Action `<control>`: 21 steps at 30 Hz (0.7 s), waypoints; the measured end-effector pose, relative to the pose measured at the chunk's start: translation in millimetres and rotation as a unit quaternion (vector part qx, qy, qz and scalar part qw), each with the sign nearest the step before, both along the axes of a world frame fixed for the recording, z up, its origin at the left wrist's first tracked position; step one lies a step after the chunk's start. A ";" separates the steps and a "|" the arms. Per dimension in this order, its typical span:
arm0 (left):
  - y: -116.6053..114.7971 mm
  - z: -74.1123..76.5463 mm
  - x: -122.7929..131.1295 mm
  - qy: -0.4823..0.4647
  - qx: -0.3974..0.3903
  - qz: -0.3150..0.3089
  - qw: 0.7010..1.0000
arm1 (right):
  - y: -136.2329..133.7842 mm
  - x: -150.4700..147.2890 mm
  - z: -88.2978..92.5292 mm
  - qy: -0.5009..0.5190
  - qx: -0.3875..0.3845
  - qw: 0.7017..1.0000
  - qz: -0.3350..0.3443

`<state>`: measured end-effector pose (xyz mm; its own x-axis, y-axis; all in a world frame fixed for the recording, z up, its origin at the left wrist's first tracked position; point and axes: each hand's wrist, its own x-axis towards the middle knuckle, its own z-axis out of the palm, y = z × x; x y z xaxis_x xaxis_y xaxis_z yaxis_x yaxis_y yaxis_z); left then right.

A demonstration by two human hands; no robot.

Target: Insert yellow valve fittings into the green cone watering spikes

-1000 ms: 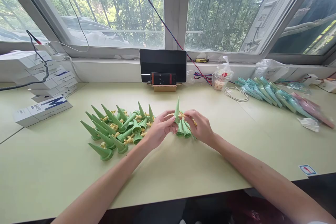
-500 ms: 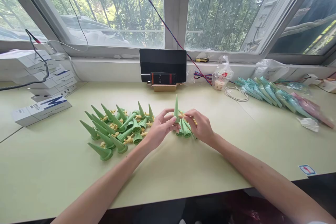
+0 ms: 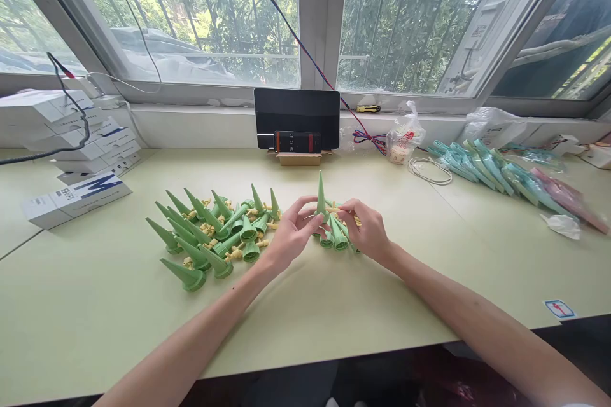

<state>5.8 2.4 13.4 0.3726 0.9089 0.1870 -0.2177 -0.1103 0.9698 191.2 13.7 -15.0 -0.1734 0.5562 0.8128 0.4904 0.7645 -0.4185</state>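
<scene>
Cone (image 3: 321,196), single, green, upright, is gripped by left hand (image 3: 292,233); right hand (image 3: 366,229) pinches one yellow piece (image 3: 333,209).

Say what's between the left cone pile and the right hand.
In the head view: the left hand, holding a green cone upright, then more cones.

seemingly a small workshop: long table (image 3: 305,311) beneath windows (image 3: 200,19), green plastic cones (image 3: 188,276), stacked boxes (image 3: 83,151), bundled wires (image 3: 370,138)

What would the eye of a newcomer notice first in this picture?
Probably the left hand, at centre, holding an upright green spike, while the right hand pinches a yellow piece beside it. Next comes the heap of green spikes on the left, then the phone at the back.
</scene>
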 end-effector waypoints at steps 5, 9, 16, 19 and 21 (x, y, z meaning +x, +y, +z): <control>-0.6 -1.5 0.5 0.029 0.051 0.012 0.998 | -1.0 -0.5 -0.3 -0.003 -0.014 1.000 -0.022; -0.6 -3.2 -0.3 0.037 0.075 0.012 0.996 | -1.4 -0.5 -0.6 -0.007 -0.025 0.999 -0.030; -1.4 -2.5 0.3 0.045 0.087 0.015 0.995 | -1.7 0.1 0.5 -0.032 -0.021 0.998 -0.052; -1.2 -3.0 0.5 0.046 0.091 0.015 0.995 | -2.6 0.1 1.4 -0.039 -0.026 0.997 -0.053; -1.3 -3.3 0.6 0.044 0.095 0.012 0.994 | -3.2 0.0 1.9 -0.042 -0.031 0.997 -0.055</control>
